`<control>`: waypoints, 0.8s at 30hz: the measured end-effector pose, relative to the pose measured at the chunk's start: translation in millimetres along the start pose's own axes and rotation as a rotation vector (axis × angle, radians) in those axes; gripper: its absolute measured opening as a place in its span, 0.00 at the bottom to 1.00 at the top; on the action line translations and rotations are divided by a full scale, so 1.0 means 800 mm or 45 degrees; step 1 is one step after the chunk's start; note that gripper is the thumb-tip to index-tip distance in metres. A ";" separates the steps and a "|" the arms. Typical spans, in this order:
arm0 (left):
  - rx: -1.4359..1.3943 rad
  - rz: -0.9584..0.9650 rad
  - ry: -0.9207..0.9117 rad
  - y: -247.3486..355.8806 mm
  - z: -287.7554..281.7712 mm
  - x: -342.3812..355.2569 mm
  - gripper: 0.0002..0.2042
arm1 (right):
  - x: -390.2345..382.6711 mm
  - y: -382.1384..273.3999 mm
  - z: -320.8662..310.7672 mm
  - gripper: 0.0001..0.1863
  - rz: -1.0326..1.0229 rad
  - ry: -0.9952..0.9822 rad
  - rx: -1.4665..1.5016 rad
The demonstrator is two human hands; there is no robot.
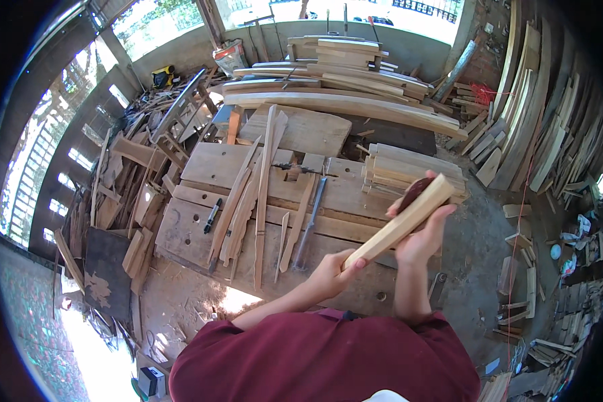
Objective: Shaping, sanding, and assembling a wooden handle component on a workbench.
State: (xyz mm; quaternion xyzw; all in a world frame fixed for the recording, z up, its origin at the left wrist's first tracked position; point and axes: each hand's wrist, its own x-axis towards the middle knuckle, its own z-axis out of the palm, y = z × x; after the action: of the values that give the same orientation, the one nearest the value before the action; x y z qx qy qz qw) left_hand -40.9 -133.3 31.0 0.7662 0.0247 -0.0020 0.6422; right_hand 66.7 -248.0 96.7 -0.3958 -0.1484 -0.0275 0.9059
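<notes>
A pale, squared length of wood slants up to the right in front of me, above the workbench. My left hand is closed round its lower end, the thumb lying along the top. Near the upper end my right hand cups the wood from below, thumb on one side and fingers on the other. Between those fingers and the wood is a dark reddish-brown sheet that looks like sandpaper. Part of the sheet is hidden behind the wood.
On the bench lie long thin wood strips, a marker and a bar clamp. A stack of cut pieces stands at its far right. Boards are piled beyond; planks lean at right and scrap wood lies left.
</notes>
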 end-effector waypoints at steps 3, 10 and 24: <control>-0.028 0.032 0.053 -0.004 0.002 0.014 0.22 | -0.035 0.036 0.016 0.38 -0.001 -0.146 -0.118; -0.017 -0.100 -0.030 -0.014 0.000 -0.003 0.23 | 0.006 0.006 -0.006 0.35 0.008 0.084 0.002; -0.092 0.006 0.090 -0.014 -0.002 0.008 0.23 | -0.042 0.040 0.017 0.38 0.081 -0.020 -0.151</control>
State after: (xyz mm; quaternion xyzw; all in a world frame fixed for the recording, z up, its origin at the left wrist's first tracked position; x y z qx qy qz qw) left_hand -35.3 -129.2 20.3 0.7420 0.0454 0.0274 0.6683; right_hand 36.8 -218.3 73.0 -0.4535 -0.1408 -0.0044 0.8801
